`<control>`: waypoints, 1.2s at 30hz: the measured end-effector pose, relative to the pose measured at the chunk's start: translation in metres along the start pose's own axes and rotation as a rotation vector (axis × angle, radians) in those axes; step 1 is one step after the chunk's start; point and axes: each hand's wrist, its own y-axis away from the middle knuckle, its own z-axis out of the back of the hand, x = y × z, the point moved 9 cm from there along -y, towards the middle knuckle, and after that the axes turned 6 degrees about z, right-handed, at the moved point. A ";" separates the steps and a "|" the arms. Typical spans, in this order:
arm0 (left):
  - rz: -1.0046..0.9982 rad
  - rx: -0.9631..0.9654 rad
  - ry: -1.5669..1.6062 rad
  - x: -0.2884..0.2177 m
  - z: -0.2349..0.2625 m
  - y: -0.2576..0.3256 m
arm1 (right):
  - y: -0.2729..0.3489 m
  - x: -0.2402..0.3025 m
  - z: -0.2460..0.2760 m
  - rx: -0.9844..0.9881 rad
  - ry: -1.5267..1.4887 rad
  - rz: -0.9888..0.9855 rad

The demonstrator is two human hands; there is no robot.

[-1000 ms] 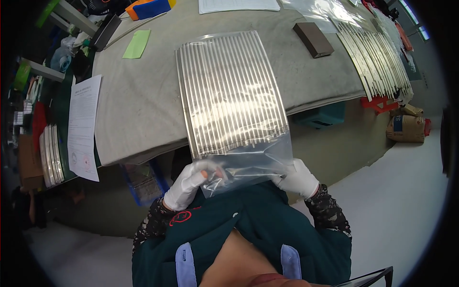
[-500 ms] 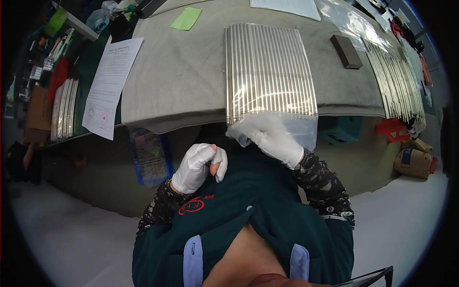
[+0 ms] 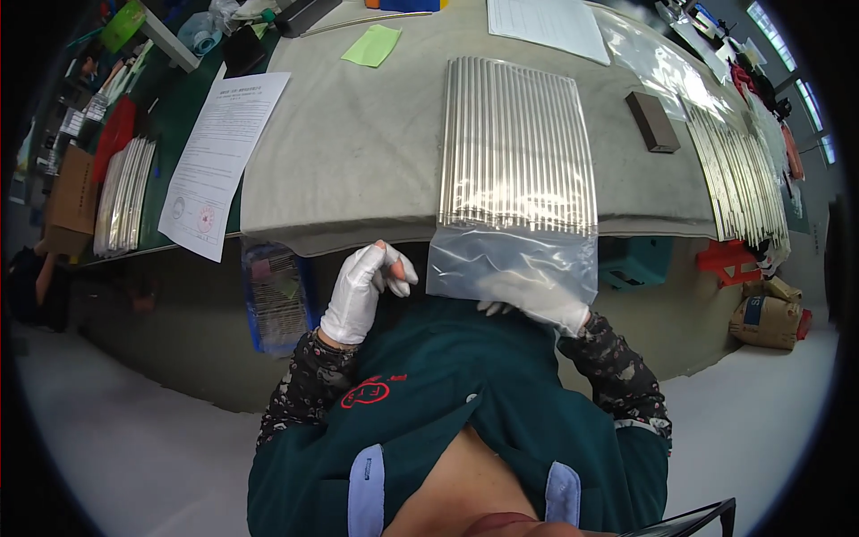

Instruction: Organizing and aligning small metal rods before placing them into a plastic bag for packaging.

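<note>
Head view: clear plastic bag (image 3: 514,251) of slim, straight silvery rods (image 3: 519,148) lies on the grey cloth-covered table (image 3: 349,161), its loose end jutting past the near edge. Best, I'd say, to keep rods flat & ends even, & smooth the flap w/o creasing. My white-gloved R hand (image 3: 546,304) reaches inward under the flap; can't tell if it's pinching plastic. My white-gloved L hand (image 3: 362,291) is half-curled, nothing seen in it, raised just L of the bag.
</note>
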 end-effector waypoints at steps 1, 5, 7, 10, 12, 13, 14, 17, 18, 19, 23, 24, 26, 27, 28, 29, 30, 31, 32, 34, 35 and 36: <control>0.061 0.024 0.053 0.006 -0.003 -0.005 | 0.018 0.024 0.019 -0.106 0.230 0.089; 0.328 0.298 0.241 0.016 -0.047 -0.023 | 0.056 0.029 0.084 -0.730 -0.819 0.246; 0.412 0.242 0.208 0.011 -0.065 -0.025 | 0.049 0.042 0.080 -0.616 -0.758 0.183; 0.346 0.238 0.173 0.018 -0.071 -0.038 | 0.037 0.041 0.080 -0.615 -0.562 0.165; 0.263 0.271 -0.020 0.013 -0.071 -0.036 | 0.038 0.035 0.081 -0.643 -0.576 0.208; 0.195 0.284 -0.174 0.016 -0.069 -0.036 | 0.038 0.036 0.078 -0.638 -0.594 0.261; 0.200 0.276 -0.129 0.019 -0.069 -0.033 | 0.044 0.043 0.070 -0.655 -0.571 0.209; 0.126 0.237 -0.104 0.015 -0.074 -0.034 | 0.048 0.042 0.068 -0.684 -0.547 0.216; 0.056 0.207 -0.121 0.008 -0.076 -0.037 | 0.050 0.040 0.072 -0.717 -0.509 0.207; 0.052 0.213 -0.123 0.006 -0.081 -0.042 | 0.049 0.044 0.077 -0.721 -0.508 0.213; -0.074 0.170 -0.105 -0.017 -0.088 -0.048 | 0.055 0.052 0.100 -0.797 -0.331 0.177; -0.047 0.208 -0.152 -0.015 -0.087 -0.047 | 0.058 0.051 0.104 -0.849 -0.296 0.197; 0.054 0.183 -0.154 0.011 -0.077 -0.046 | 0.061 0.047 0.100 -0.954 -0.220 0.234; 0.124 0.156 -0.160 0.023 -0.069 -0.044 | 0.058 0.042 0.098 -0.907 -0.228 0.233; 0.029 0.149 -0.226 0.019 -0.066 -0.045 | 0.062 0.042 0.102 -0.907 -0.069 0.211; -0.069 0.142 -0.289 0.012 -0.067 -0.044 | 0.065 0.043 0.104 -0.898 0.090 0.186; -0.097 0.089 -0.349 0.007 -0.066 -0.043 | 0.067 0.036 0.106 -0.918 0.081 0.168; -0.206 0.043 -0.474 -0.004 -0.068 -0.041 | 0.067 0.039 0.106 -0.919 0.118 0.282; -0.301 0.023 -0.561 -0.003 -0.066 -0.042 | 0.066 0.044 0.104 -0.917 0.158 0.403; -0.445 -0.028 -0.701 -0.005 -0.064 -0.043 | 0.064 0.031 0.101 -0.943 0.096 0.327; -0.489 -0.064 -0.752 -0.006 -0.064 -0.042 | 0.063 0.020 0.102 -0.943 0.041 0.256; -0.516 -0.073 -0.784 -0.003 -0.061 -0.045 | 0.060 0.010 0.106 -0.932 0.077 0.238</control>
